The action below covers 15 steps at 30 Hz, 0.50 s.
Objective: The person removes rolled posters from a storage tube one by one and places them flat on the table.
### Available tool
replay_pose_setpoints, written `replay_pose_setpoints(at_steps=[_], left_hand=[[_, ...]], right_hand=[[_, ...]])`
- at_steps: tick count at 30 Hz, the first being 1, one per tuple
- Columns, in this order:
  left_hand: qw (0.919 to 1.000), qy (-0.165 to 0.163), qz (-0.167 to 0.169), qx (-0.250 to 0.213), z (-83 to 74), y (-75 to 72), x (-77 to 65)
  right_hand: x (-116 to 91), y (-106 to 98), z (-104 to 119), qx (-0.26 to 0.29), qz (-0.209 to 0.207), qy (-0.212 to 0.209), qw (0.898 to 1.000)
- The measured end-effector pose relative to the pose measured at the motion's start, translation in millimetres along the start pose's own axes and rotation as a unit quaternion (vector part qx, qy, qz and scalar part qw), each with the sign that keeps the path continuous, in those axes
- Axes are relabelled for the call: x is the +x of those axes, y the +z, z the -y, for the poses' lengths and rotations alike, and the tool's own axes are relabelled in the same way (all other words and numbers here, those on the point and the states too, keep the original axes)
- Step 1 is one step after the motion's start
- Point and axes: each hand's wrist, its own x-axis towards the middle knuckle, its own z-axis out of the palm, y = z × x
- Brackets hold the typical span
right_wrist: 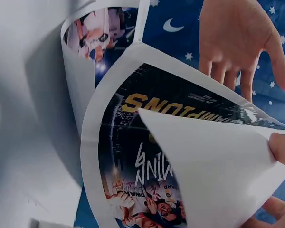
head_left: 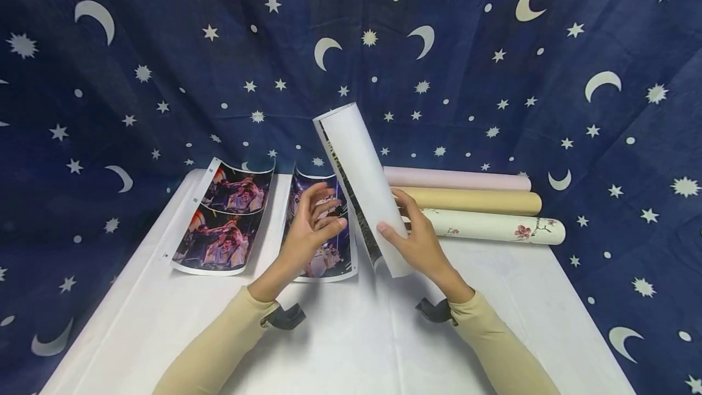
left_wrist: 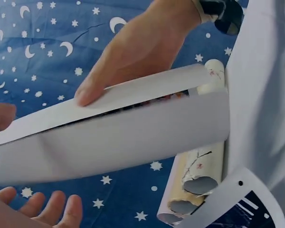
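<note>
A curled poster (head_left: 364,181), white outside with a dark printed inside, stands tilted above the table. My right hand (head_left: 419,242) grips its right side, thumb on the front and fingers behind. To the left of the poster is my left hand (head_left: 307,233), fingers loosely bent, apart from the sheet in the head view. In the left wrist view, the right hand (left_wrist: 137,52) presses its thumb along the overlapping edge. The right wrist view shows gold and white lettering and people on the printed face (right_wrist: 142,185), partly covered by a folded-over white flap (right_wrist: 223,166).
Two curled printed photo sheets, one at the left (head_left: 227,224) and one behind my left hand (head_left: 329,261), lie on the white table (head_left: 351,346). Pink (head_left: 460,177), tan (head_left: 482,201) and flowered (head_left: 493,226) rolls lie at back right. A starry blue cloth (head_left: 351,11) hangs behind.
</note>
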Motion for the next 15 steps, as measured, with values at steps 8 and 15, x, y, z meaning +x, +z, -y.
replay_pose_setpoints(at_steps=[8,15], left_hand=[[0.9982,-0.047,0.000,0.037,10.6,8.3,-0.2],[0.9975,-0.043,-0.040,0.040,9.4,8.8,1.4]], right_hand=[[-2,13,-2,0.021,0.015,0.025,0.999],[-5,16,-1,0.041,0.030,0.030,0.998]])
